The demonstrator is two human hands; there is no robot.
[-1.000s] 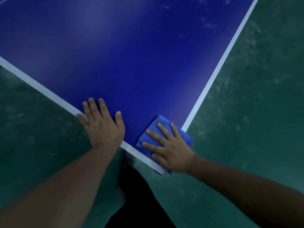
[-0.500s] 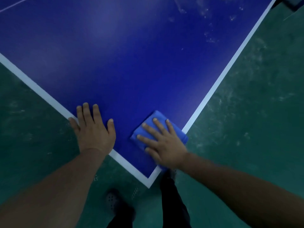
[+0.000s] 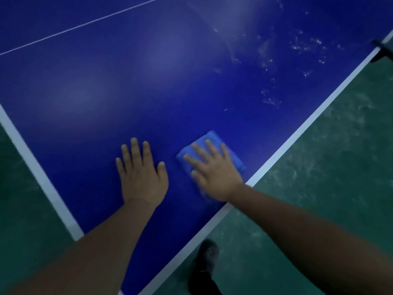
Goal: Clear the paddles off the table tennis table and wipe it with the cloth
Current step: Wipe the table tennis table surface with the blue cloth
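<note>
Here I am pressing my right hand [image 3: 214, 173] flat, fingers spread, on the folded cloth [image 3: 212, 143] near the table [image 3: 191, 81] edge, my left hand [image 3: 141, 177] lying flat beside it. Being soft and light, the cloth is probably bunching unless palmed mid-fold.

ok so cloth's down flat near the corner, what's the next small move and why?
Probably push the cloth forward and right along the side line toward the pale speckled marks. The right hand lies flat on the cloth, the left hand rests flat on the table, and those marks sit ahead of the cloth, seemingly unwiped.
</note>
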